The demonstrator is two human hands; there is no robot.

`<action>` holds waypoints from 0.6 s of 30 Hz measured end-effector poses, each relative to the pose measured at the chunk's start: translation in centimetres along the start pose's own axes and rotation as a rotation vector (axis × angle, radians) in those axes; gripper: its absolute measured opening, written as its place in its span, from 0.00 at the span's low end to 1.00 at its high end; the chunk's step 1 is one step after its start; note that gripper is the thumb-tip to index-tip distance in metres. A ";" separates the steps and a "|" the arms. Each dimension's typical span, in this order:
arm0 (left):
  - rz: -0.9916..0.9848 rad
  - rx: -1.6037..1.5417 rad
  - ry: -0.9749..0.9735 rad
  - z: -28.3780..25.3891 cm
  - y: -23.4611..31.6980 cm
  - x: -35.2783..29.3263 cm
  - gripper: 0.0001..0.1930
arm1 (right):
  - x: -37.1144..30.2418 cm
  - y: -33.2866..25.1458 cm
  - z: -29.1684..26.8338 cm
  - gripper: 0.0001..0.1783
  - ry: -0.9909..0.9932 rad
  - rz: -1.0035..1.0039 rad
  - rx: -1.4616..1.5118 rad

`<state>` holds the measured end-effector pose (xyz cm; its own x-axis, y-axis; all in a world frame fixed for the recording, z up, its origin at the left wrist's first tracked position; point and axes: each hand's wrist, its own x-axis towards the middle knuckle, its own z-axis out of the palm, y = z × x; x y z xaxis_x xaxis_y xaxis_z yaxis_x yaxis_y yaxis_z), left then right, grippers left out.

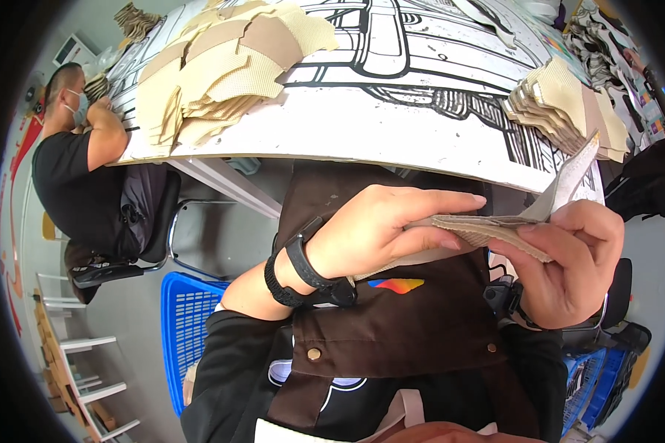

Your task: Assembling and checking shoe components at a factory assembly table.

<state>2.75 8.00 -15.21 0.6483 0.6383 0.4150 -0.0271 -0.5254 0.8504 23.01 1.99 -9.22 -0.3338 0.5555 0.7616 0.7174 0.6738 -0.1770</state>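
Observation:
Between my hands, just off the table's near edge, is a layered piece of beige fabric [488, 228]. Its edges face me, and a pale pointed flap [571, 176] rises from its right end. My left hand [373, 229], a black watch at the wrist, pinches the left end between thumb and fingers. At the right end, the thumb and fingers of my right hand [573, 269] are closed on the layers. Part of the fabric is hidden behind my left hand and wrist.
The white table [310, 136] with black line drawings holds a large pile of beige cut pieces [236, 63] at left and a smaller stack [554, 103] at right. A masked person [81, 170] sits at the left. Blue crates [185, 317] stand low on both sides.

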 end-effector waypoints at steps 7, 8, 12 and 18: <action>0.061 0.115 0.026 0.1 0.1 -0.1 0.18 | 0.6 0.7 -0.2 0.17 -0.112 0.080 0.185; 0.058 0.116 0.028 0.2 0.1 -0.2 0.18 | 0.9 1.1 -0.1 0.16 -0.152 0.016 0.226; 0.070 0.136 0.026 0.4 0.3 0.4 0.16 | 1.5 1.5 -1.0 0.16 -0.220 -0.047 0.244; 0.109 0.128 0.014 -0.6 0.7 0.6 0.15 | 0.5 2.0 1.6 0.24 -0.081 0.139 0.710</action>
<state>2.67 8.32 -14.23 0.6364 0.5807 0.5078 0.0009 -0.6588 0.7523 23.35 4.38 -10.18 -0.3319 0.6750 0.6590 0.1961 0.7327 -0.6517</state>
